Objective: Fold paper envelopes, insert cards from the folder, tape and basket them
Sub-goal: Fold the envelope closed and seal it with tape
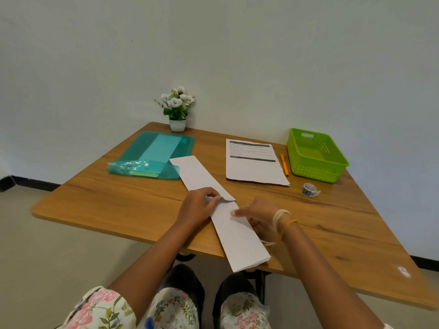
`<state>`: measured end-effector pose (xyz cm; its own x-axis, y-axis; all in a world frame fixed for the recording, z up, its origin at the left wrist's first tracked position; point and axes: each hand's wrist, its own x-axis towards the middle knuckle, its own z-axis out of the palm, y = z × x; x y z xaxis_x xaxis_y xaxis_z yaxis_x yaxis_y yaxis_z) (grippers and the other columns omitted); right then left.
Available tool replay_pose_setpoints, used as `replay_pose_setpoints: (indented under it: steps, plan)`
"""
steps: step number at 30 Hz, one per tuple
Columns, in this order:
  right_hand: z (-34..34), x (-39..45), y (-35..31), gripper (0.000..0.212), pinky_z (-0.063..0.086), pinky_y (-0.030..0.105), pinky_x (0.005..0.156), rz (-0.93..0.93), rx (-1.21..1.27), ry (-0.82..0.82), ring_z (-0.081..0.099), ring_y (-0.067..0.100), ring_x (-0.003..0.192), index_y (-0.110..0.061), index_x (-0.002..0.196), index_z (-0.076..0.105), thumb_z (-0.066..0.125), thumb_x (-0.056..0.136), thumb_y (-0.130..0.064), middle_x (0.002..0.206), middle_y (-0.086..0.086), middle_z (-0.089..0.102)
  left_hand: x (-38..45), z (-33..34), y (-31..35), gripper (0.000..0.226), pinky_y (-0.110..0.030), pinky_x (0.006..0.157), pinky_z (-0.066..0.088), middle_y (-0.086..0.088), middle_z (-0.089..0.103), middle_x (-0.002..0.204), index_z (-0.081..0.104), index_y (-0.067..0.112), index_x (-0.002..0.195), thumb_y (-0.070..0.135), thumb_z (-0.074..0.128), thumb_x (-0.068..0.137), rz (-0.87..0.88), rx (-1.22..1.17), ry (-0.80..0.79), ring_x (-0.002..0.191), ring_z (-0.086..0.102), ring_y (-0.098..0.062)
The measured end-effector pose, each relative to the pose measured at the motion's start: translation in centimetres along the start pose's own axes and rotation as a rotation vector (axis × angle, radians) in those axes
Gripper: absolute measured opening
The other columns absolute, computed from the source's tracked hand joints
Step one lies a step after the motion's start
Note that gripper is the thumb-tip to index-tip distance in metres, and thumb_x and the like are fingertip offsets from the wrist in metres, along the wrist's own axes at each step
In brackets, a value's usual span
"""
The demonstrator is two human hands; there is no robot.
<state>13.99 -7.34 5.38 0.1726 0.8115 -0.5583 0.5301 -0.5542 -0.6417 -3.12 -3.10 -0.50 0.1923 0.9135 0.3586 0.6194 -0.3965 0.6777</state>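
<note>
A long white paper strip (202, 176), folded lengthwise, lies slanted across the wooden table (118, 203), its near end hanging over the front edge. My left hand (198, 206) pinches a lifted flap of the paper near its middle. My right hand (260, 218) rests on the paper's right edge, index finger pressing it flat. A teal transparent folder (154, 154) with pale cards inside lies at the back left, touching the strip's far end. A roll of patterned tape (309, 189) sits at the right. The green basket (316, 154) stands at the back right and looks empty.
A printed sheet (255, 162) lies between the strip and the basket, with an orange pen (284, 165) beside it. A small white pot of flowers (177, 110) stands at the table's back edge by the wall. My knees are under the front edge.
</note>
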Motion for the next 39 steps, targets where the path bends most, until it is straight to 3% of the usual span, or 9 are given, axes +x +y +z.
replay_pose_setpoints:
  steps: [3, 7, 15, 19, 23, 26, 30, 35, 39]
  plan:
    - [-1.1, -0.7, 1.0, 0.036, 0.058, 0.032, 0.075, -0.016, -0.098, -0.077, 0.066, 0.022, 0.091, -0.009, 0.108, 0.056, 0.074, 0.081, -0.022, 0.099, 0.007, 0.066, 0.1, 0.1, -0.1, 0.02, -0.026, 0.085, 0.053, 0.005, 0.071, 0.103, 0.072, 0.018, 0.104, 0.03, 0.064, 0.09, -0.014, -0.017, -0.011, 0.097, 0.062, -0.01]
    - [-1.2, -0.3, 0.7, 0.018, 0.054, 0.029, 0.075, -0.067, -0.021, 0.063, 0.059, 0.015, 0.084, -0.014, 0.09, 0.063, 0.075, 0.079, -0.022, 0.09, 0.003, 0.064, 0.0, 0.1, -0.1, 0.019, -0.025, 0.085, 0.052, 0.006, 0.07, 0.102, 0.072, 0.019, 0.104, 0.029, 0.063, 0.091, 0.01, -0.013, -0.056, 0.096, 0.061, -0.008]
    - [1.7, 2.0, -0.2, 0.021, 0.044, 0.023, 0.063, -0.216, 0.149, 0.267, 0.055, 0.014, 0.076, -0.02, 0.071, 0.06, 0.077, 0.076, -0.031, 0.076, -0.002, 0.059, 0.1, 0.1, -0.3, 0.017, -0.024, 0.085, 0.051, 0.005, 0.07, 0.101, 0.072, 0.018, 0.104, 0.027, 0.064, 0.091, -0.001, -0.016, -0.045, 0.096, 0.06, -0.007]
    - [-0.5, -0.3, 0.2, 0.024, 0.055, 0.027, 0.059, -0.072, 0.11, -0.061, 0.063, 0.017, 0.072, -0.015, 0.094, 0.054, 0.074, 0.082, -0.021, 0.091, 0.007, 0.063, 0.3, 0.3, -0.6, 0.018, -0.026, 0.085, 0.053, 0.005, 0.07, 0.103, 0.071, 0.019, 0.105, 0.028, 0.064, 0.09, -0.016, -0.011, -0.047, 0.096, 0.06, -0.007]
    - [-2.5, -0.7, 1.1, 0.046, 0.057, 0.035, 0.079, -0.198, 0.077, -0.29, 0.068, 0.025, 0.085, -0.015, 0.112, 0.052, 0.075, 0.075, -0.001, 0.097, 0.012, 0.067, 0.6, 0.5, -0.9, 0.019, -0.023, 0.083, 0.051, 0.005, 0.069, 0.105, 0.07, 0.019, 0.106, 0.028, 0.063, 0.091, -0.046, -0.023, -0.025, 0.099, 0.06, -0.008]
    - [-2.0, -0.1, 1.2, 0.045, 0.058, 0.035, 0.08, -0.315, 0.117, -0.215, 0.069, 0.027, 0.088, -0.016, 0.11, 0.057, 0.077, 0.073, 0.0, 0.089, 0.01, 0.069, 0.6, 0.6, -0.9, 0.018, -0.02, 0.081, 0.049, 0.004, 0.068, 0.106, 0.069, 0.018, 0.106, 0.026, 0.063, 0.092, -0.056, -0.027, -0.02, 0.1, 0.059, -0.008]
    - [-0.3, 0.4, 0.6, 0.029, 0.055, 0.019, 0.059, -0.422, 0.254, -0.006, 0.07, 0.015, 0.077, -0.01, 0.099, 0.069, 0.08, 0.072, -0.005, 0.089, 0.007, 0.071, 0.5, 0.5, -1.0, 0.018, -0.019, 0.075, 0.051, 0.002, 0.069, 0.106, 0.07, 0.017, 0.107, 0.024, 0.064, 0.091, -0.037, -0.047, -0.024, 0.098, 0.06, -0.009]
    - [1.6, 2.0, -0.1, 0.015, 0.059, 0.025, 0.065, -0.316, 0.422, 0.214, 0.069, 0.019, 0.074, -0.008, 0.085, 0.072, 0.078, 0.073, -0.002, 0.092, 0.014, 0.071, 0.4, 0.3, -1.1, 0.014, -0.023, 0.075, 0.054, 0.003, 0.069, 0.098, 0.071, 0.017, 0.099, 0.025, 0.063, 0.091, -0.022, -0.124, 0.005, 0.095, 0.06, -0.006]
    - [1.9, 2.2, 0.3, 0.026, 0.055, 0.017, 0.058, -0.348, 0.356, 0.167, 0.069, 0.015, 0.075, -0.006, 0.096, 0.073, 0.081, 0.071, -0.006, 0.092, 0.009, 0.071, 0.4, 0.3, -1.1, 0.014, -0.023, 0.075, 0.055, 0.005, 0.069, 0.095, 0.071, 0.018, 0.099, 0.026, 0.064, 0.091, -0.017, -0.131, 0.014, 0.092, 0.061, -0.005]
